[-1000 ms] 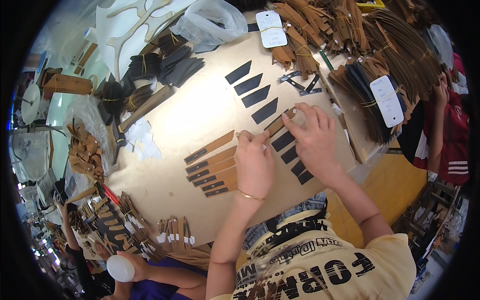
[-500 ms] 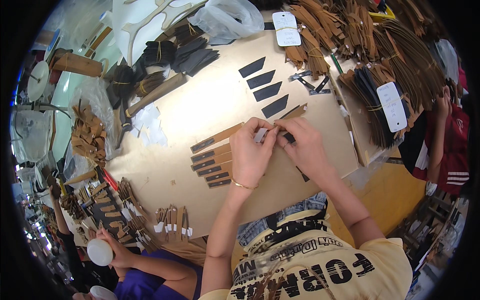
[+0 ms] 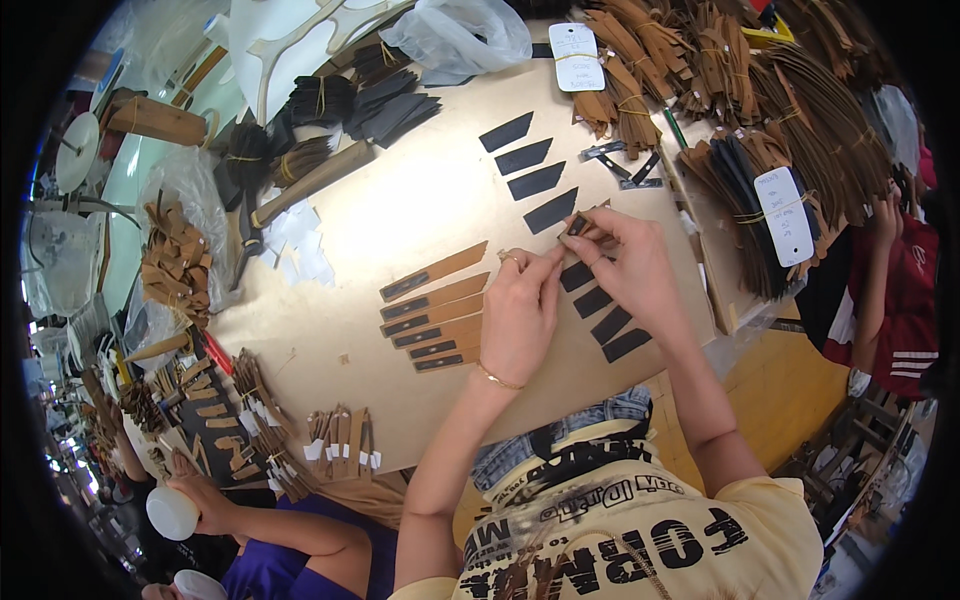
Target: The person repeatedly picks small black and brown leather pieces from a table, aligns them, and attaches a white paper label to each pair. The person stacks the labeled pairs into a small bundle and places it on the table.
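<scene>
My right hand [image 3: 637, 275] pinches a brown strip [image 3: 578, 226] with a dark piece on its end, held above the board. Close beside it, my left hand [image 3: 517, 312] has thumb and fingertips pressed together; what they pinch, if anything, is hidden. Left of that hand, several brown strips [image 3: 440, 293] lie in a slanted row, each with a dark piece on its left end. Black slanted pieces [image 3: 535, 180] form a column beyond my hands. More black pieces [image 3: 593, 302] lie under and beside my right hand.
Small dark metal-looking bars [image 3: 640, 183] lie at the board's far right. Bundled brown strips [image 3: 790, 110] with white tags pile up at the right. White paper bits [image 3: 300, 255] and a wooden-handled hammer [image 3: 310, 188] lie left. A co-worker's hand [image 3: 205, 495] holds something white at lower left.
My left hand has moved slightly right and down, and the white bit in its fingers no longer shows. My right hand has turned, uncovering the black pieces beneath. The co-worker's hand has shifted left.
</scene>
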Demonstrator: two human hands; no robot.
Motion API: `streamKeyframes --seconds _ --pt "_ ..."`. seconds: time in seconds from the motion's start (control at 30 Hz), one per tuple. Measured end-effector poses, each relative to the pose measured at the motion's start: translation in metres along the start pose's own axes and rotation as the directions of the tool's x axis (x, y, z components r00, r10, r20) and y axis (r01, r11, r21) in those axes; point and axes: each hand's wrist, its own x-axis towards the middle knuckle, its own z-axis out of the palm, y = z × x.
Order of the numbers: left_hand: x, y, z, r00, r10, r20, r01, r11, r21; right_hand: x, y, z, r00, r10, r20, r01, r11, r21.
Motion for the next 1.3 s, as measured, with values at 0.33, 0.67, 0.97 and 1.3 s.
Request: streamKeyframes --seconds 0.33,0.67,0.97,1.3 --pt "0.017 -0.002 0.006 0.957 -0.290 -0.003 0.289 0.955 -0.067 -0.003 -0.014 -0.014 0.997 -0.022 0.074 0.041 0.965 -0.259" --pt "0.020 0.000 0.005 0.943 -0.332 0.002 0.332 0.942 -0.056 -0.004 -0.002 -0.011 0.996 0.064 0.057 -0.056 0.990 -0.129" --pt "0.004 0.011 -0.004 0.973 -0.229 0.004 0.229 0.973 0.011 0.002 0.003 -0.014 0.980 0.182 0.076 -0.189 0.978 0.090" --pt "0.011 0.011 -0.037 0.925 -0.159 0.345 0.179 0.983 -0.028 0.002 -0.003 -0.020 0.974 0.197 0.114 -0.203 0.978 0.039"
